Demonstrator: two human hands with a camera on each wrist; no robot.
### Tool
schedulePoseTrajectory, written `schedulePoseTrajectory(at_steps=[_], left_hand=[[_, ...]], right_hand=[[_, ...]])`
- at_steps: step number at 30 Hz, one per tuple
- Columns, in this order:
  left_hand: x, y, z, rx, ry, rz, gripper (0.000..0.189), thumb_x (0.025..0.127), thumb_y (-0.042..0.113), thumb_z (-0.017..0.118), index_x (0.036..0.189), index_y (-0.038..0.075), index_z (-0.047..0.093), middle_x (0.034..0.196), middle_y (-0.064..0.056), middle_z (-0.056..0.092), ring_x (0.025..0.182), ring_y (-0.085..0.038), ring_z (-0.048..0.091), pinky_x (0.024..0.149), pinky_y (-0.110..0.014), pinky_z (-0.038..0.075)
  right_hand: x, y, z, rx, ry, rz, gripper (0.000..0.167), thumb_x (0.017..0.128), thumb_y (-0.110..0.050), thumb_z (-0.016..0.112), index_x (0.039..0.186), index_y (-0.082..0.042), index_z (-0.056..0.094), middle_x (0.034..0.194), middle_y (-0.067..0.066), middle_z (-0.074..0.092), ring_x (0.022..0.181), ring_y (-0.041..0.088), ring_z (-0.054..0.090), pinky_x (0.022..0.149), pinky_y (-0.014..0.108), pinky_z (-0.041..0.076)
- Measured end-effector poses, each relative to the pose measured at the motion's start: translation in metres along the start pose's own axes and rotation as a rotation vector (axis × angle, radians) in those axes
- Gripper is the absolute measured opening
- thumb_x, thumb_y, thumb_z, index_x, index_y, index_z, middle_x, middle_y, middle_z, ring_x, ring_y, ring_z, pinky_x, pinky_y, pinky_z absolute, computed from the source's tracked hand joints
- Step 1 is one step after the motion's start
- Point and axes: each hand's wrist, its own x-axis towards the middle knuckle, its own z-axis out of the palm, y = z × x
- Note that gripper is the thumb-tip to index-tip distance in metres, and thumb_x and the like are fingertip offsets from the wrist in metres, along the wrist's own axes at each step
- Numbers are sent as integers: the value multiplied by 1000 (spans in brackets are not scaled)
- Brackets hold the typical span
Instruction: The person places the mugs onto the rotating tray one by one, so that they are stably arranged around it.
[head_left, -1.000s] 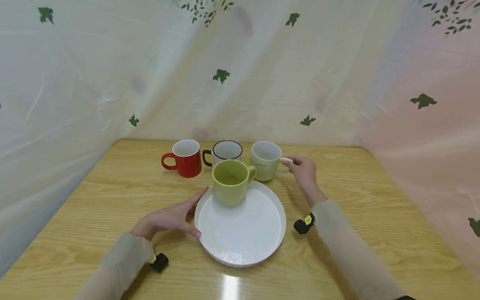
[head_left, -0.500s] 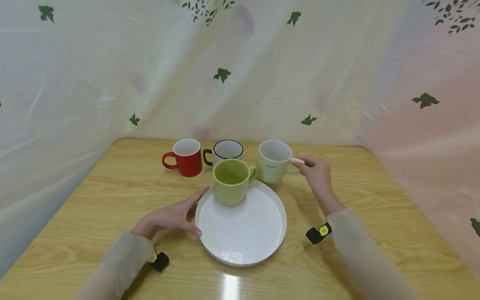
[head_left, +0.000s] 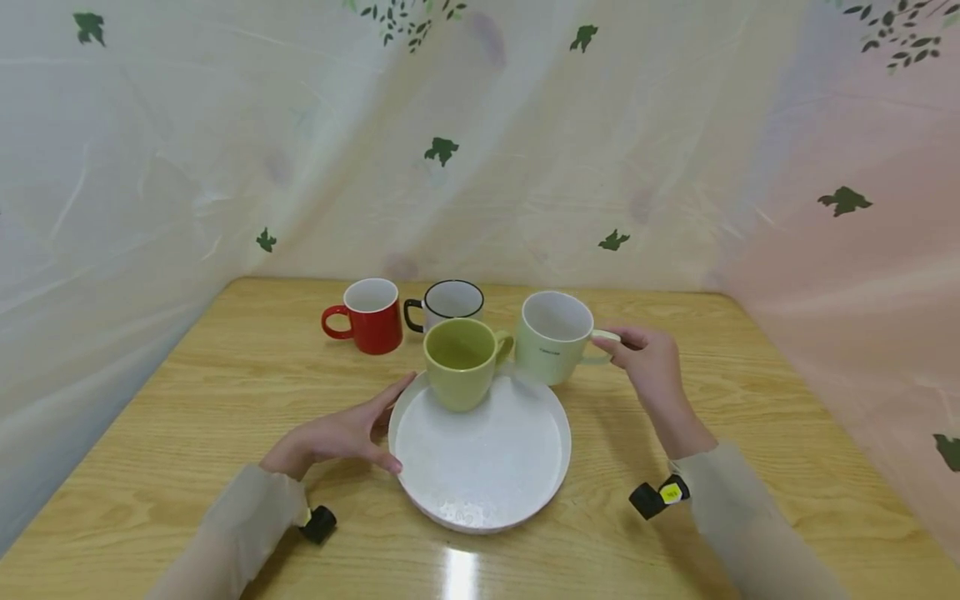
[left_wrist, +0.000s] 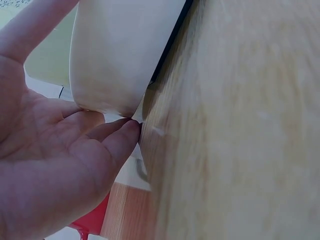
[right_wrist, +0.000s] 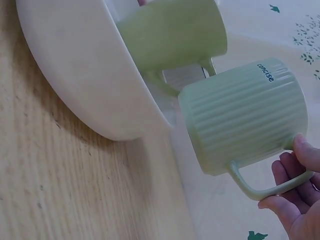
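Observation:
My right hand (head_left: 651, 367) pinches the handle of a pale green mug (head_left: 553, 346). In the right wrist view this ribbed mug (right_wrist: 247, 117) bears the word "concise" and hangs raised off the table, near the rim of the white round tray (head_left: 480, 475). My left hand (head_left: 341, 433) holds the tray's left side, thumb and fingers spread around its wall; in the left wrist view fingertips (left_wrist: 127, 132) meet its lower edge. An olive-green mug (head_left: 461, 375) stands upright at the tray's back, its handle to the right.
Behind the tray stand a red mug (head_left: 375, 321) and a white mug with a black rim (head_left: 453, 302), the latter partly hidden by the olive-green mug. The wooden table (head_left: 225, 400) ends at a hanging patterned sheet (head_left: 525, 167).
My right hand has lifted the pale green mug and brought it right and nearer, up to the tray's back right. The left hand and tray have stayed put.

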Motion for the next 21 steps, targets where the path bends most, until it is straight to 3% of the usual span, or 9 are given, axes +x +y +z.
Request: schedulePoseTrajectory(at_steps=[10, 21], left_hand=[[1, 1, 1, 10, 5, 0, 120, 79, 18, 80, 155, 14, -13, 164, -11, -7, 151, -38, 5, 122, -54, 13], [1, 0, 1, -2, -3, 8, 121, 78, 16, 80, 155, 12, -14, 164, -12, -10, 151, -39, 2, 122, -54, 12]], right_hand=[[-20, -4, 0, 1, -34, 64, 43, 86, -33, 74, 116, -2, 69, 86, -21, 66, 79, 3, 58, 71, 16, 53], [-32, -3, 4, 16, -54, 64, 41, 86, -31, 74, 114, 0, 70, 84, -19, 67, 76, 5, 60, 70, 16, 54]])
